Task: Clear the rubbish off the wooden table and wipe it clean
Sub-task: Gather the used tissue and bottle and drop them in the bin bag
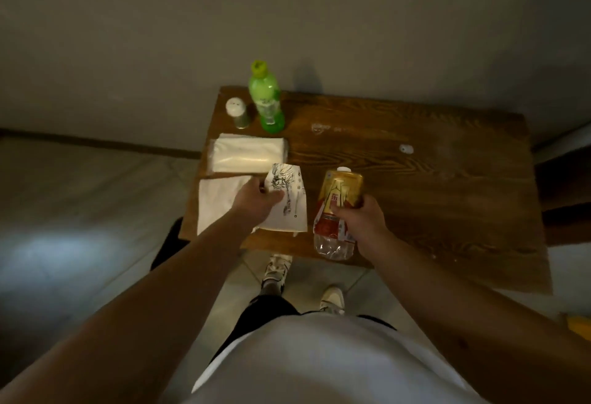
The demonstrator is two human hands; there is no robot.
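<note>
Right hand (358, 215) fingers curled round crushed plastic bottle (335, 211), near worktop (415, 179) edge: light, crackly, best gripped mid-body | left hand (259, 202) pinching printed paper (287, 199): limp, tearable

Looks like a dim room at home or a small eatery: I'm at a small wooden surface (399, 160) against a plain wall (287, 19), tiled floor (80, 211) underfoot, a shaker (238, 112), green bottle (267, 98) and tissue pack (248, 154) on it.
</note>
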